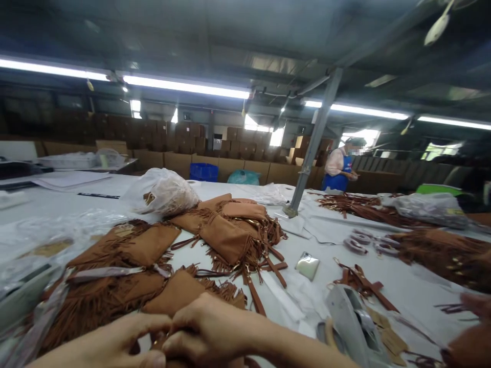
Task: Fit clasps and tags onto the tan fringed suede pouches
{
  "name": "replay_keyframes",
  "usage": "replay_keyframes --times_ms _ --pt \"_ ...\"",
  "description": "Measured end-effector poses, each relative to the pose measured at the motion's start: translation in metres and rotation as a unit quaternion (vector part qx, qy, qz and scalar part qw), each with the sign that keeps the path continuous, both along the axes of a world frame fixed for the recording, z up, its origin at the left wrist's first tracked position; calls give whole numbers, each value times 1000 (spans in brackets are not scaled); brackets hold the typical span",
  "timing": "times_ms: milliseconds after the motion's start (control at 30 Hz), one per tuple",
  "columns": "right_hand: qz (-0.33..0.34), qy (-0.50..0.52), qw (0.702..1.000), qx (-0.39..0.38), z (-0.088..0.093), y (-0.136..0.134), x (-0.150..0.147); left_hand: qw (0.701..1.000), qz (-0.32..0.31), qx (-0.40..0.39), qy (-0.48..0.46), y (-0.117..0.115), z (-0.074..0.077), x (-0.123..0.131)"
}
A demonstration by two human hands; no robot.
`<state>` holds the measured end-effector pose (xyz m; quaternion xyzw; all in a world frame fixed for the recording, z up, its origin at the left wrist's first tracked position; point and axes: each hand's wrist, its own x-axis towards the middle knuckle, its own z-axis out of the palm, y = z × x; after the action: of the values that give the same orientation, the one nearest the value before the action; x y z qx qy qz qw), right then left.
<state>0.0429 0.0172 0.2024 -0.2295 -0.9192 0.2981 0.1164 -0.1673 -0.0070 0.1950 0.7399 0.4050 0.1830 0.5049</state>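
- Head view: both hands meet low over the near edge of the white table (99, 207), at a brown leather piece (158, 338) that they mostly cover.
- Left hand (128, 337): thumb and forefinger curve toward each other, with a gap between them; I cannot tell whether the tips grip the leather.
- Right hand (203, 327): fingers are curled inward, tips hidden, so its hold cannot be told either.
- Just beyond the hands lies a fringed tan bag (178, 291); a pile of fringed bags (226, 235) spreads toward the table's far edge.
- Handling well, I judge, means one hand steadying the leather while the other works the small part, with fringe kept clear of the fingertips.
- Soft leather probably creases under a hard pinch, so light pressure suits.
- Toward the near right corner, the tape dispenser (355, 327) stands near the right forearm; an elbow swung wide could knock it.
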Motion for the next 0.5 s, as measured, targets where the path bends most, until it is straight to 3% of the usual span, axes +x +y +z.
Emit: replay_keyframes --times_ms 67,167,267,400,500 --pt "-14 36 999 -27 1 0 6 999 -14 -31 32 8 7 2" --pt "-61 59 995 -47 7 4 15 993 9 -117 9 20 12 1" --pt "-83 51 994 -53 12 9 24 982 23 -182 -50 28 6 2" --pt "-62 35 995 -63 18 8 35 959 -18 -262 -105 32 -5 5" --pt "-59 43 995 -62 22 6 41 953 -31 -280 -110 31 -8 7"
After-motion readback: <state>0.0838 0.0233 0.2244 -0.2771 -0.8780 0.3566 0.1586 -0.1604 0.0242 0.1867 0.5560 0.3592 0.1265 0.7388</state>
